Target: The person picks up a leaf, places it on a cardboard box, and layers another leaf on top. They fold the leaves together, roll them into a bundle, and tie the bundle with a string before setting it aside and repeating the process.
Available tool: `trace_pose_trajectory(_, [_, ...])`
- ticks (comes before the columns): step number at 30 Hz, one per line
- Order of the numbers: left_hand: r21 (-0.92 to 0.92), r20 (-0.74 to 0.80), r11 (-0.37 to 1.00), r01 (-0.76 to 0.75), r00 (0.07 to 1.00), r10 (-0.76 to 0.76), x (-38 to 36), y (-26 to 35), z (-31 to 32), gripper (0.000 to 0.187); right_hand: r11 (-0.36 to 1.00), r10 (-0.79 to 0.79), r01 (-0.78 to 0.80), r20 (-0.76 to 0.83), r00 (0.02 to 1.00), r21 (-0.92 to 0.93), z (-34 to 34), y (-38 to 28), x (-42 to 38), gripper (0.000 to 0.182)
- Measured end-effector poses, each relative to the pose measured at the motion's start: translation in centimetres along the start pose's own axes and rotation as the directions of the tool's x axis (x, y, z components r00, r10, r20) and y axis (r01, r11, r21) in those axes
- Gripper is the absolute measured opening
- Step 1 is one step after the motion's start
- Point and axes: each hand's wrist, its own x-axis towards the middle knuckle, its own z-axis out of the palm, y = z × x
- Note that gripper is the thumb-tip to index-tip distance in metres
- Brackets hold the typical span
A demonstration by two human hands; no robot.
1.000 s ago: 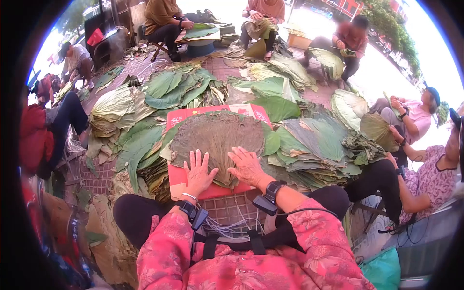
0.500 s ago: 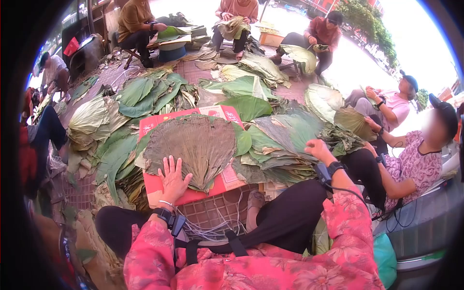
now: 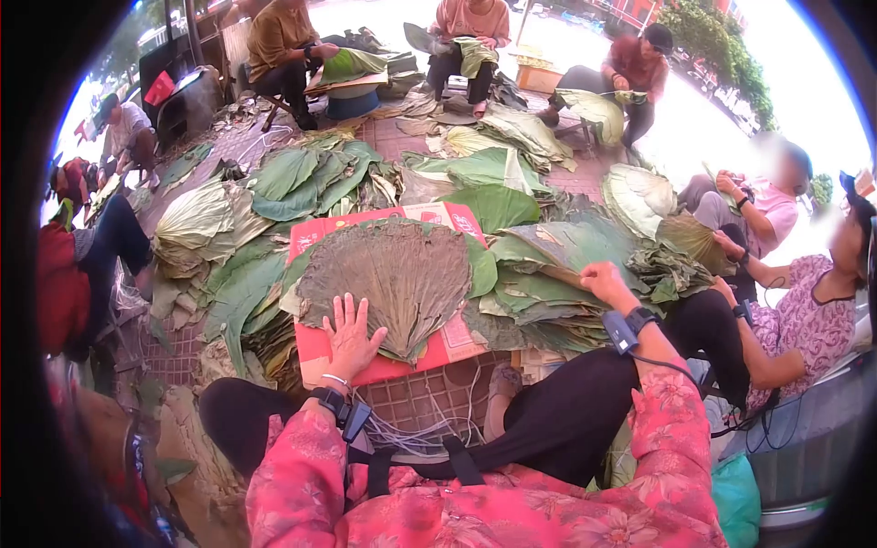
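Lifting should be gentle: the green leaf [image 3: 585,245] right of the cardboard [image 3: 312,347] seems pinched by the right hand [image 3: 608,285], the brown leaf [image 3: 393,279] pressed by the splayed left hand [image 3: 353,342].

unreadable lettering [image 3: 308,241] on red cardboard [image 3: 438,351]

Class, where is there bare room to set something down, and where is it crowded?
A small patch of bare floor lies between the near edge of the cardboard and the tangled white cords; another is left of the left-side leaves. Crowded: the cardboard, mostly under the brown leaf and left hand, and the leaf stack by the right hand.
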Motion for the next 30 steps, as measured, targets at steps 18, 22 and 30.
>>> trace_pose_trajectory(18, [-0.121, -0.062, 0.993, -0.004, 0.998, -0.003, 0.1, -0.7, 0.6, 0.071, 0.836, -0.549, 0.547, -0.075, 0.832, -0.044, 14.9, -22.9, -3.8, 0.012])
trace_pose_trajectory(22, [-0.146, -0.086, 0.989, -0.002, 0.996, -0.01, 0.1, -0.8, 0.9, 0.067, 0.744, -0.642, 0.659, 0.157, 0.75, -0.106, 19.3, -24.3, -7.2, 0.009])
trace_pose_trajectory(30, [-0.189, -0.057, 0.982, 0.026, 0.998, -0.037, 0.3, -0.6, 0.7, 0.064, 0.596, -0.788, 0.779, 0.044, 0.614, -0.194, 21.1, -26.1, -7.5, 0.013])
